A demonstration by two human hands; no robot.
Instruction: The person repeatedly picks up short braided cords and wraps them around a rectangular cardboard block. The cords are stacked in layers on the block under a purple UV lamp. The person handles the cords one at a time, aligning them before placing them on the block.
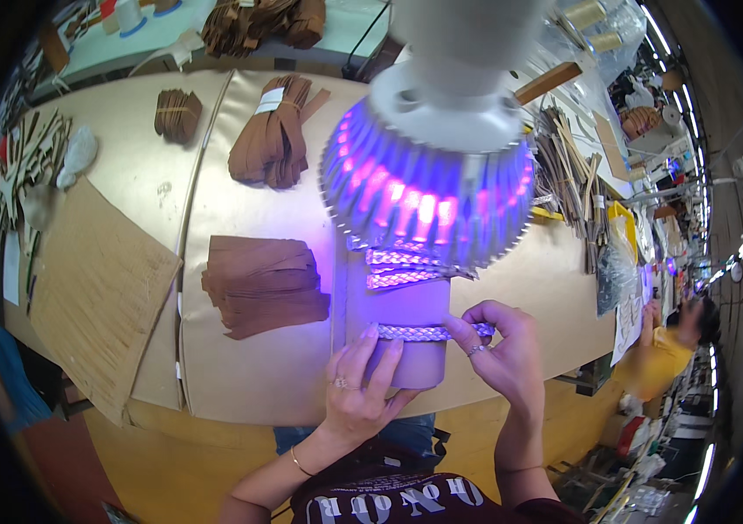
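Observation:
A braided strap (419,334), tinted violet by the lamp, lies crosswise over a smooth block with a rounded front end (408,367). At the strap's left end, the bent fingers of my left hand (361,377) press it against the block, with the thumb near the block's front edge. My right hand (504,345) is closed at the other end, pinching the strap between thumb and index finger. More braided straps (402,278) lie farther back on the block, partly hidden by the lamp.
A large ribbed lamp (428,175) glowing violet hangs over the block. On the gold-coloured table (258,384) are a fanned stack of brown strips (265,284), two brown bundles (271,140) (177,116) and a tan board (96,288). A person in yellow (664,362) is at the right.

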